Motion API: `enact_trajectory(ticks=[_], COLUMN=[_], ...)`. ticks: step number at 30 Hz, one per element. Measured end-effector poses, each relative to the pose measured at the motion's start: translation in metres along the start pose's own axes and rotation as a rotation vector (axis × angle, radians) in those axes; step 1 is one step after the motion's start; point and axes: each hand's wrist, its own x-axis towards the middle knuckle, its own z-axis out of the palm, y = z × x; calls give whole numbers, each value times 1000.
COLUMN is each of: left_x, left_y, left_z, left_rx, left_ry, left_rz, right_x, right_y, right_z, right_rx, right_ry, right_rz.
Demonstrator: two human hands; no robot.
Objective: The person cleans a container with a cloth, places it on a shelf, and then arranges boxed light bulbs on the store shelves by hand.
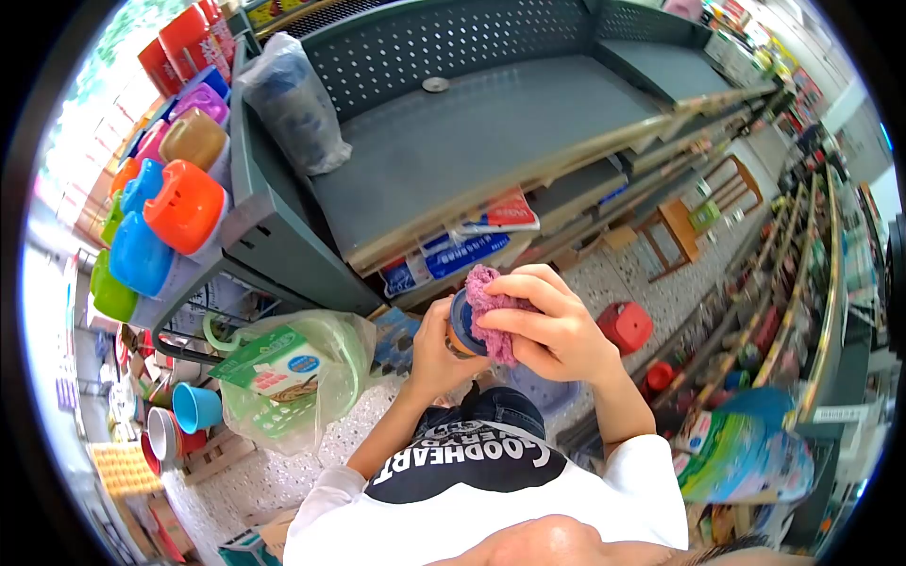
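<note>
My left hand (436, 353) is closed around a small round container (461, 319) with a dark blue upper part and a bit of orange lower down. What the container is, I cannot tell, since the hand and cloth cover much of it. My right hand (557, 325) grips a bunched pink cloth (493, 316) and presses it against the container's right side. Both hands are in front of my body, below the front edge of a grey metal shelf (491, 132).
On the shelf stand a plastic-wrapped bundle (291, 106) and a small round disc (435, 85). Packets (462, 253) fill the level below. A green basket in clear plastic (297, 377) sits at left. A red stool (626, 327) and wooden chair (672, 234) are at right.
</note>
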Motion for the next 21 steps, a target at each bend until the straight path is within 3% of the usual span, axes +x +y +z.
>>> enact_trajectory(ticks=[2, 5, 11, 17, 21], left_x=[-24, -42, -67, -71, -62], left_y=[-15, -16, -27, -20, -8], left_z=[-1, -1, 11, 26, 39], left_rx=[-34, 60, 28, 58, 40], left_ry=[-39, -61, -80, -73, -22], left_rz=[-45, 180, 301, 283, 266], right_x=[-14, -34, -67, -84, -98], right_y=[-17, -36, -70, -89, -96], right_z=[13, 33, 54, 58, 44], right_rx=[-53, -192, -322, -426, -454], right_ry=[6, 67, 296, 446, 413], right_rz=[84, 247, 614, 728, 679])
